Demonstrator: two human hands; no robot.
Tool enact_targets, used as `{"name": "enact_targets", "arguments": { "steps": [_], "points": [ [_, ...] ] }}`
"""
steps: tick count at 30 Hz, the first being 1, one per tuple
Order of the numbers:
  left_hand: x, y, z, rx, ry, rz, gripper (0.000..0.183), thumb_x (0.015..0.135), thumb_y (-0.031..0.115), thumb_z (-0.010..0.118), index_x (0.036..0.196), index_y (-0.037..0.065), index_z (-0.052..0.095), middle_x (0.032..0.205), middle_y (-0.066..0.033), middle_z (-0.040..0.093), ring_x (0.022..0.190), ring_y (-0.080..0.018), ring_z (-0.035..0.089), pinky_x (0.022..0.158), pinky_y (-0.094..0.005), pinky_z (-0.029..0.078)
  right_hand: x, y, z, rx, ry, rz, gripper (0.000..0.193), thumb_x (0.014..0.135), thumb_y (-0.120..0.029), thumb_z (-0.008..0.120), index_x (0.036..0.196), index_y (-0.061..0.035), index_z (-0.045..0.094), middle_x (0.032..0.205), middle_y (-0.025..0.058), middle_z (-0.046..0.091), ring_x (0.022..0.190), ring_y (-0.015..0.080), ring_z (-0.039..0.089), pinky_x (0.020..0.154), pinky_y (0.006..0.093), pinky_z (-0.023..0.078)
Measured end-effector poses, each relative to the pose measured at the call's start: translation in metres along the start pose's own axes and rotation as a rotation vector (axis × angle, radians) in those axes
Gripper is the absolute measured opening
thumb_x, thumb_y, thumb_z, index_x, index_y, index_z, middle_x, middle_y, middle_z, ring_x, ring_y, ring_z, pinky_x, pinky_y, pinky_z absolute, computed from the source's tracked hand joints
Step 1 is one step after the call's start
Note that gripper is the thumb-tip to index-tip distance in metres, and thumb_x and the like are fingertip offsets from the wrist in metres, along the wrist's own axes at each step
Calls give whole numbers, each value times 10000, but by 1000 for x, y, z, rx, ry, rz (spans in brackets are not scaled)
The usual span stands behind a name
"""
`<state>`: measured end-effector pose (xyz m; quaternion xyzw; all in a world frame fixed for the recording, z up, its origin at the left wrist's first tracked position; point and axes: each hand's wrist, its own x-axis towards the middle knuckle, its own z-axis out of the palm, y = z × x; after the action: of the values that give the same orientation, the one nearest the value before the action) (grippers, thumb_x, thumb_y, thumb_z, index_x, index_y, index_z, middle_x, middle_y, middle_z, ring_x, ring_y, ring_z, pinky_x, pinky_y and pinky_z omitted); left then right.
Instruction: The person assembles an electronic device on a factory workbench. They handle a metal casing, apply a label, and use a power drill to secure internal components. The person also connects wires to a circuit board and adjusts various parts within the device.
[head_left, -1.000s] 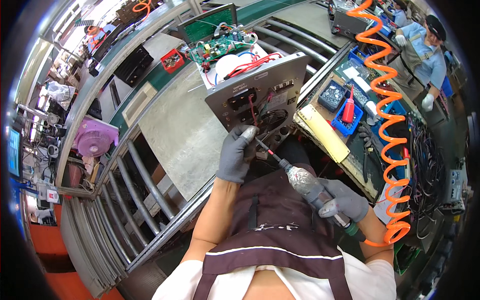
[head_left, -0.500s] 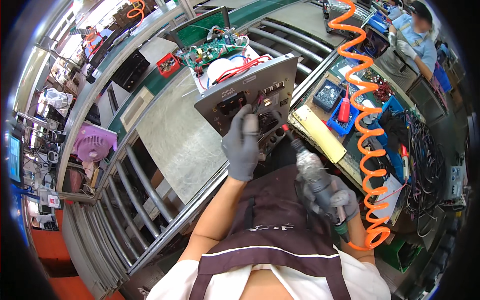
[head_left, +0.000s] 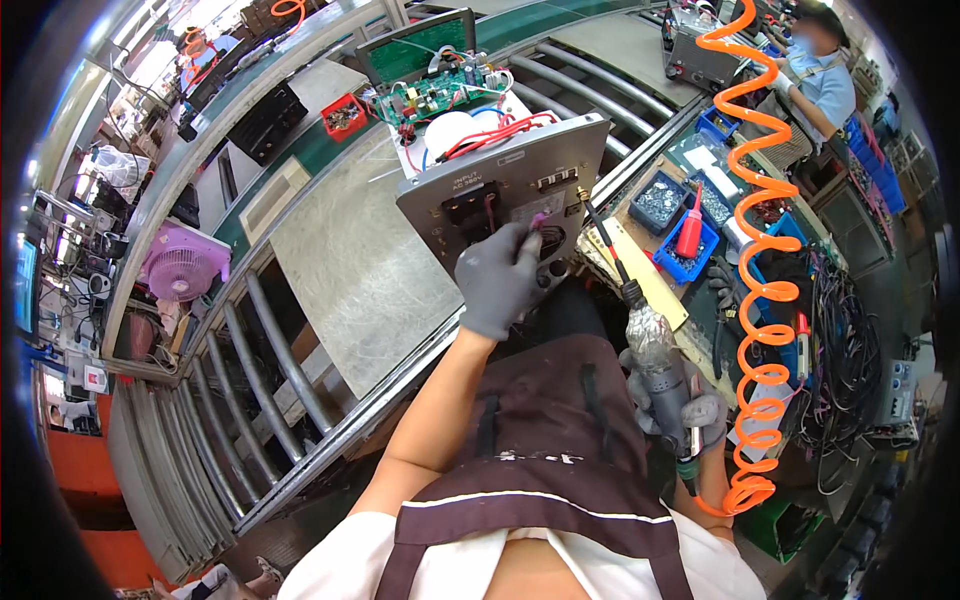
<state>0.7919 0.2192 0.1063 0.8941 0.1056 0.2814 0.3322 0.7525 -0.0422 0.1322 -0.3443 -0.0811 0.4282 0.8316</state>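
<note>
A grey metal panel (head_left: pixel 490 172) stands tilted in front of me, with a green circuit board (head_left: pixel 440 97) and red wires (head_left: pixel 497 137) behind it. My gloved left hand (head_left: pixel 497 278) is at the panel's lower part, thumb and fingers closed together. A small purple piece (head_left: pixel 540 219) shows at its fingertips; whether they grip it is unclear. My gloved right hand (head_left: pixel 702 412) is wrapped round a power screwdriver (head_left: pixel 655 355) that hangs from an orange coiled hose (head_left: pixel 768 290). Its long bit (head_left: pixel 606 238) points up beside the panel's right edge.
A roller conveyor (head_left: pixel 270 375) with a bare metal plate (head_left: pixel 350 270) runs to the left. On the right bench stand blue bins (head_left: pixel 690 258), a red bottle (head_left: pixel 690 232), a yellow strip (head_left: pixel 650 295) and black cables (head_left: pixel 845 330). A co-worker (head_left: pixel 820 80) is at the far right.
The screwdriver's bit has swung upward and right, from below the panel to beside its right edge. My left hand has shifted slightly, its fingers now drawn together near the purple piece.
</note>
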Motion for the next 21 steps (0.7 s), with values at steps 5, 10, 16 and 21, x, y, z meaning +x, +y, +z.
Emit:
{"name": "enact_targets", "arguments": {
  "steps": [5, 10, 16, 21],
  "points": [
    [-22, -27, -8, -776, 156, -357, 107, 837, 98, 630, 814, -6, 615, 696, 21, 555, 648, -51, 476, 584, -210, 401, 3, 2, 7, -179, 57, 129, 829, 525, -272, 745, 1204, 71, 415, 843, 91, 562, 597, 126, 575, 522, 200, 478],
    [-25, -27, -12, -881, 204, -355, 78, 831, 98, 638, 835, 22, 619, 699, 26, 558, 648, -45, 477, 599, -208, 404, 17, 14, 16, -370, 27, 191, 735, 596, -309, 718, 1182, 43, 447, 815, 81, 567, 566, 115, 568, 500, 193, 472],
    [-29, -32, -7, -863, 204, -307, 68, 833, 84, 635, 825, 19, 620, 695, 30, 568, 647, -40, 471, 591, -204, 401, 32, 31, 11, -412, 42, 147, 508, 810, -328, 551, 1160, 33, 471, 758, 57, 564, 528, 104, 557, 458, 195, 457],
    [-27, -34, -2, -730, 272, -190, 76, 828, 77, 637, 828, 2, 619, 675, 27, 568, 641, -38, 465, 573, -209, 400, 43, 28, 23, -287, 43, 179, 437, 859, -251, 519, 1194, 22, 450, 768, 65, 572, 525, 127, 589, 436, 210, 484]
  ]
}}
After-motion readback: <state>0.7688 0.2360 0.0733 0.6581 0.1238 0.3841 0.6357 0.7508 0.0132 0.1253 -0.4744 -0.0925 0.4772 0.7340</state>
